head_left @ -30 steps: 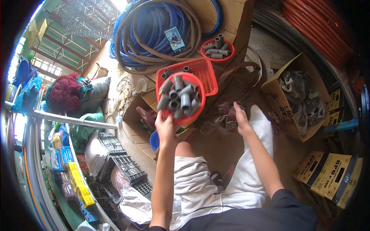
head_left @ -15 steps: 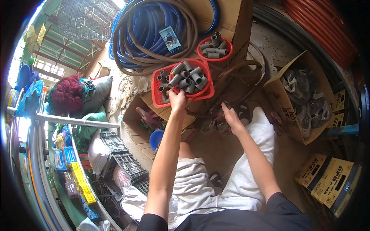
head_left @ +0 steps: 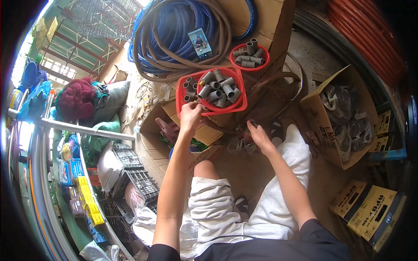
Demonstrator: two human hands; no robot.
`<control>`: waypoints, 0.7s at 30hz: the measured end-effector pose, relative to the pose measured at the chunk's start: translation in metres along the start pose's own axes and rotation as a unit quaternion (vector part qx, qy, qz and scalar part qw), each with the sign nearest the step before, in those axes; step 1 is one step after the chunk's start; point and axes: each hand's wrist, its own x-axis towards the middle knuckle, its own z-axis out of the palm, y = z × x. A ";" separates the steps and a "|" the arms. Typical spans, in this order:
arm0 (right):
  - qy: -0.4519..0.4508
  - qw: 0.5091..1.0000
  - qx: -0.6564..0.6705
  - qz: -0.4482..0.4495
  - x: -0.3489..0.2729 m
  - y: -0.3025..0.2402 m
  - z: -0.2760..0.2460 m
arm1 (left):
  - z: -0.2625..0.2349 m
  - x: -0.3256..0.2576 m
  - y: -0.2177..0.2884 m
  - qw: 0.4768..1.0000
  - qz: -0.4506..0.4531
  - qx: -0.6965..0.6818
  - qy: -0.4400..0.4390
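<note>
While the person sits on the floor, the left hand (head_left: 190,114) grips the near rim of a red bowl (head_left: 237,104) heaped with grey pipe fittings (head_left: 215,90), holding it level at upper centre of the frame so nothing spills. The right hand (head_left: 257,135), fingers curled, closes on a bag of fittings (head_left: 244,142) at centre. A second red bowl (head_left: 249,67) sits on a cardboard box (head_left: 278,26) above.
</note>
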 end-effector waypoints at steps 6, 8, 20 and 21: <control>0.038 0.998 -0.053 0.023 0.008 0.014 0.000 | -0.023 0.027 0.000 0.896 0.149 0.374 0.190; 0.028 0.998 -0.058 0.009 -0.002 0.000 0.008 | -0.041 0.040 -0.013 0.880 0.152 0.424 0.153; -0.004 0.999 -0.029 0.020 -0.005 -0.012 0.003 | -0.042 0.060 -0.020 0.866 0.165 0.458 0.114; -0.003 0.999 -0.027 0.016 -0.004 -0.011 0.003 | -0.044 0.057 -0.021 0.865 0.169 0.458 0.116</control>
